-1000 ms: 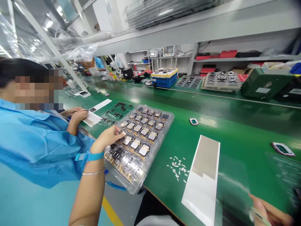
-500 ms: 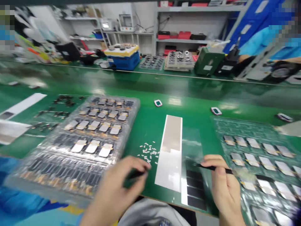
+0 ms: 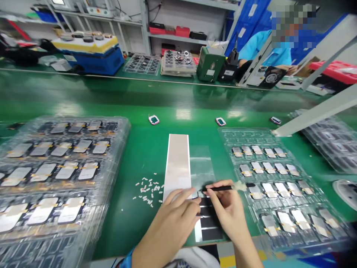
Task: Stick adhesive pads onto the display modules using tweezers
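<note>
My left hand point(image 3: 177, 210) lies with outstretched fingers across the lower part of a long white-edged strip point(image 3: 178, 156), its fingertips reaching the sheet beside it. That clear sheet point(image 3: 202, 162) carries a row of black rectangular pieces point(image 3: 211, 222) on its lower half. In my right hand point(image 3: 227, 204) is a slim black tool, apparently tweezers point(image 3: 223, 188), with whitish wrapping near its rear end. Its tip points left and meets the sheet close to my left fingertips. What lies right under the fingertips is partly hidden. Small white scraps point(image 3: 149, 190) are scattered left of the strip.
A stack of clear trays point(image 3: 111, 163) holding flat silver parts stands at left. Another clear tray point(image 3: 237, 137) with similar parts lies at right, beside a white post point(image 3: 320, 111). Small square parts point(image 3: 154, 119) sit farther back. A co-worker in blue point(image 3: 255, 46) is across the bench.
My left hand has moved from over the scraps onto the strip and sheet, its pinch loosened. The tool in my right hand now reaches the sheet. The view has swung right.
</note>
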The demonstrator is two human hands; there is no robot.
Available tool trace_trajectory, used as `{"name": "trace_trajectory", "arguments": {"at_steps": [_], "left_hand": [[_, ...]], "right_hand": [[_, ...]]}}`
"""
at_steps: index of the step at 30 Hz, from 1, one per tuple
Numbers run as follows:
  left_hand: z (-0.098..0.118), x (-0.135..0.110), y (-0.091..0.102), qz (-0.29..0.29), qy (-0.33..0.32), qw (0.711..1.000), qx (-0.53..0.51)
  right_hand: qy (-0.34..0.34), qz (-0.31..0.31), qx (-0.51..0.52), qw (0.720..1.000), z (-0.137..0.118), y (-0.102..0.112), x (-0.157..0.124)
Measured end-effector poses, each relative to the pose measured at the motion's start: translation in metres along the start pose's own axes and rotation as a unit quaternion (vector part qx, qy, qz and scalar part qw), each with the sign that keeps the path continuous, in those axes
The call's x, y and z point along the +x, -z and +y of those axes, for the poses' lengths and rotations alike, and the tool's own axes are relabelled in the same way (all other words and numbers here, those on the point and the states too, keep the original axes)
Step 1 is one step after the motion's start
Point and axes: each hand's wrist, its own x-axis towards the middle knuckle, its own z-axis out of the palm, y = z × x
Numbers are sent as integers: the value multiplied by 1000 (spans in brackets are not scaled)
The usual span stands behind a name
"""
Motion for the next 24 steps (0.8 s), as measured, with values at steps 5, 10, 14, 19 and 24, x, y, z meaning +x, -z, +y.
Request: {"name": "trace_trajectory", "arguments": {"at_steps": [5,10,14,19,24], "left_hand": [[-5,1,-2,-26,8,1000,1],[-4,2,-2,-27,16,1000,1],[-3,3,-1,-22,17,1000,3],[-3,3,-1,-12,17,1000,-12],[-2,0,1,83,84,985,-123]], "right_hand": [[-14,3,-2,1000,-4,0,-1],[-29,10,3,1000,-6,1,-1],[-39,14,12,999,-7,-2,0],[-42,44,44,997,-10,-1,3],[-13,67,98,993,-28,4,1]]}}
